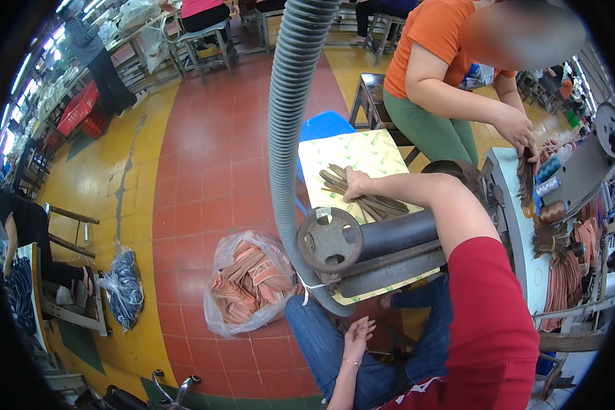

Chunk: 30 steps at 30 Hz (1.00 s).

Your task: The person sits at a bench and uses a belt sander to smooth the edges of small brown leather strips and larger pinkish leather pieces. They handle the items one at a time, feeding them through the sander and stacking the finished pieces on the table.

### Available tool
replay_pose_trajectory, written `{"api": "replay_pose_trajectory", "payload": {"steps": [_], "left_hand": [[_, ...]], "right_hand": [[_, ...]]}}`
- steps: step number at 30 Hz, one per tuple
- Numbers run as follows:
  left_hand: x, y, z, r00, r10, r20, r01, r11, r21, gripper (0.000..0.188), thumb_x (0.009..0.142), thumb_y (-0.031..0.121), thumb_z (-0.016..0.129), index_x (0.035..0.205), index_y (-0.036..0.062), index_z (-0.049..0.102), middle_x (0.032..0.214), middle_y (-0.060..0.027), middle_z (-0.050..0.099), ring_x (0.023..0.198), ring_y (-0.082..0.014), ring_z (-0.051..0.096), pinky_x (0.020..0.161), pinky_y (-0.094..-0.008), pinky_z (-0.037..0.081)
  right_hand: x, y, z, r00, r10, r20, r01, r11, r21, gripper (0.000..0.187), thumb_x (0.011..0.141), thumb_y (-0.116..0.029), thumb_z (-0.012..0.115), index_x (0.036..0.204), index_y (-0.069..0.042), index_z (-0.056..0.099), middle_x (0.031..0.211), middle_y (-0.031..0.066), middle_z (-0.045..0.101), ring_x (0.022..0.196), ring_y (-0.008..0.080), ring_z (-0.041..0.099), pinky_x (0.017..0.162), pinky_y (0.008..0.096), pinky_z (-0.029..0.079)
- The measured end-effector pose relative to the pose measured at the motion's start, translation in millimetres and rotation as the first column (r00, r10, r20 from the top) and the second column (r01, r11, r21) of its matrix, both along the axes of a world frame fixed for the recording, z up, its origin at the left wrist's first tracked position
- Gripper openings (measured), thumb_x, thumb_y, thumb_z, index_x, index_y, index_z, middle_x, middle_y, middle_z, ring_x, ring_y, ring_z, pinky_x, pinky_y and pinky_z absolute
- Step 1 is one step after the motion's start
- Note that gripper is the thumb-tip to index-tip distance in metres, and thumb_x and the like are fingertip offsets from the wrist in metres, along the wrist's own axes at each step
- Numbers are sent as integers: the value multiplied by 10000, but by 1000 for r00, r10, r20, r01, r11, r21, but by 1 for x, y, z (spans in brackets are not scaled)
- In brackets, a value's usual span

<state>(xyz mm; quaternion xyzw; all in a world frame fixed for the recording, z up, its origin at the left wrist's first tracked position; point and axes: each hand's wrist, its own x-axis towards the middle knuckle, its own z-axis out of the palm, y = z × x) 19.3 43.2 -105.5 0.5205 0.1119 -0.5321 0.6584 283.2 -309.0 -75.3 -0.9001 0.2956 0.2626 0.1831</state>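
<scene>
Brown strips on the yellow-covered counter, a loose, fanned bundle lying beyond the machine. Head view, the sole one. Right hand is on the bundle near its left end, with strip ends poking out past it and the greater length trailing to the right. Step in hand, as I judge it: gathering or sorting these strips. Next move would seem to call for closing around the bundle and squaring the ends, so that no loose strip slides away — the machine's bulk leaves little room for a low pull back.

Pose: right arm, red sleeve, comes up from lower right; elbow bent, forearm crossing above the machine, wrist nearly level. Fingers curl down over the strips and touch them; their tips are partly hidden, so cannot tell whether they grip or only press. Left hand hangs above the lap, well apart from the counter, fingers loosely bent and parted — nothing seen in them.

Nearby: bag of salmon strips on the floor, left of the knees; co-worker across the machine, holding another brown bundle.
</scene>
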Motion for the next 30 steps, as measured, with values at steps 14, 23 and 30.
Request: {"api": "replay_pose_trajectory", "payload": {"steps": [14,23,30], "left_hand": [[-1,-3,0,992,-25,121,27,1000,-12,318,967,238,484,1217,44,516,1136,-94,615,1002,-154,597,824,-258,456],[33,-9,139,315,137,939,-79,990,-118,234,751,159,730,916,21,636,967,-116,653,935,-257,616,856,-348,468],[37,-48,205,825,156,542,226,789,-571,1190,606,721,679,1409,-6,184,1434,-171,275,1352,-278,261,1103,-401,217]], "right_hand": [[8,-48,61,931,34,363,-56,997,50,888,583,-280,793,1291,-7,332,1150,235,554,1090,353,541,935,387,440],[-101,15,283,569,-134,811,-108,966,235,842,619,-179,739,1331,-20,319,1142,189,558,1041,265,563,905,344,448],[-287,136,292,621,-571,537,-233,519,822,1001,592,-117,785,1408,38,227,1266,138,473,1143,180,481,963,293,404]]}}
